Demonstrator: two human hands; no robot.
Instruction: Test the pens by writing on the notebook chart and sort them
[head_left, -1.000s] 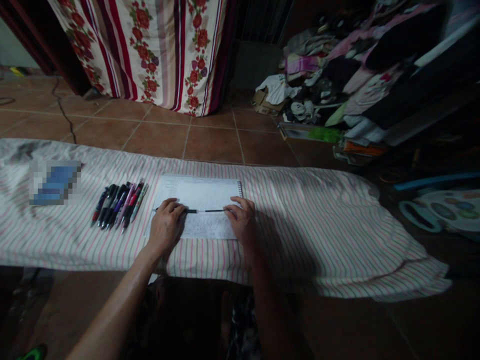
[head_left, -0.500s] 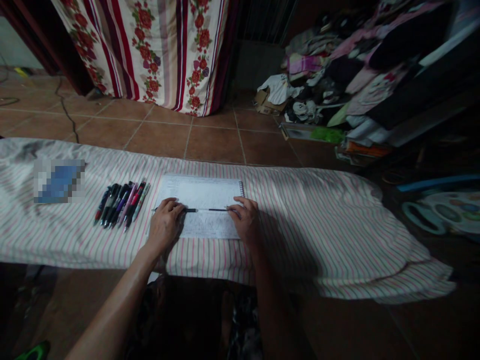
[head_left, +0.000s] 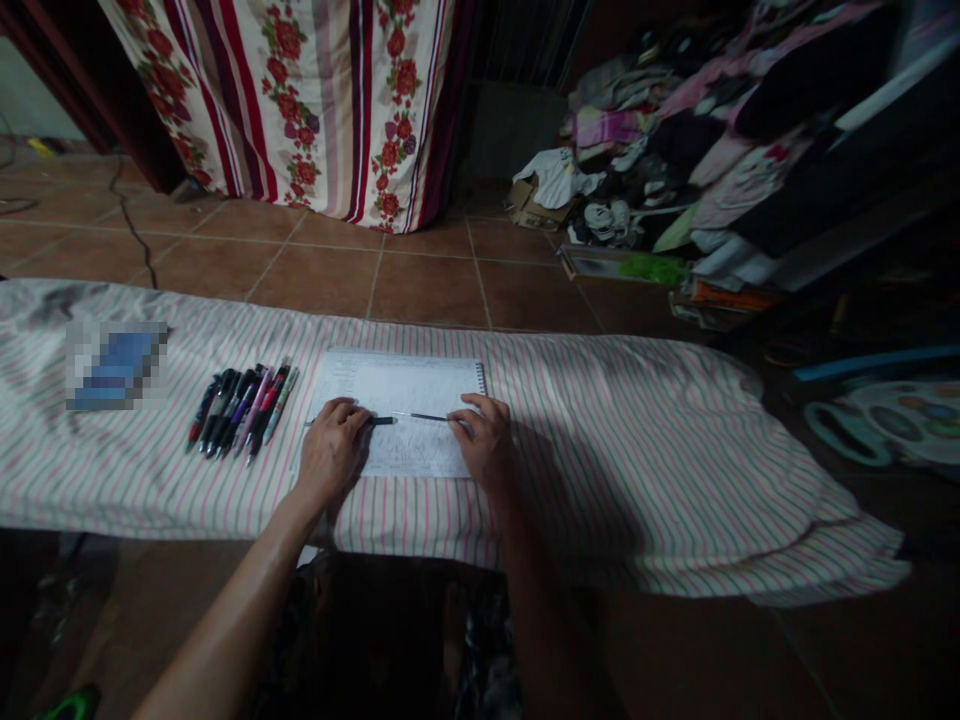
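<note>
My left hand (head_left: 334, 448) is closed on a dark pen barrel (head_left: 383, 421), whose end sticks out to the right of the fingers. Between the fingertips of my right hand (head_left: 484, 440) is a thin dark pen refill (head_left: 430, 417), its fine pale tip pointing left. That tip lies close to the barrel's end; whether they touch I cannot tell. Both hands rest over a spiral notebook (head_left: 416, 381) with writing on its page. Left of the notebook, several pens (head_left: 238, 410) lie side by side in a row.
A striped cloth (head_left: 600, 440) covers the low surface under everything. At its left lies a blurred-out blue item (head_left: 116, 368). Beyond are a tiled floor (head_left: 315, 270), a floral curtain (head_left: 330, 110) and a heap of clothes (head_left: 675, 130). A pale green plastic item (head_left: 847, 437) stands at the right.
My right hand has moved slightly left, bringing the refill nearer to the barrel, and the refill's pale tip now shows. My left hand has stayed almost in place.
</note>
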